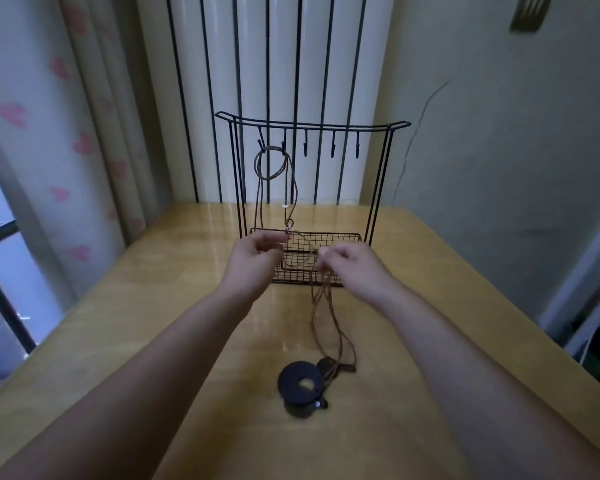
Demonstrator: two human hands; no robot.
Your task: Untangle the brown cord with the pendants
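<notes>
left hand (257,252) and right hand (343,259) each pinch the brown cord (317,306) — far end looped on rack (312,124) hooks, dark pendants (300,381) resting near on table (153,306).

I see the brown cord (327,308), thin and w/ several strands. Upper part hangs in a loop from the hooks at top of the frame, approx. left side. From there strands go down, then stretch sideways in the air, then fall to the tabletop. Dark pendants (326,368) lie at lower end, flat, bunched together, strands still crossed above them.
</notes>
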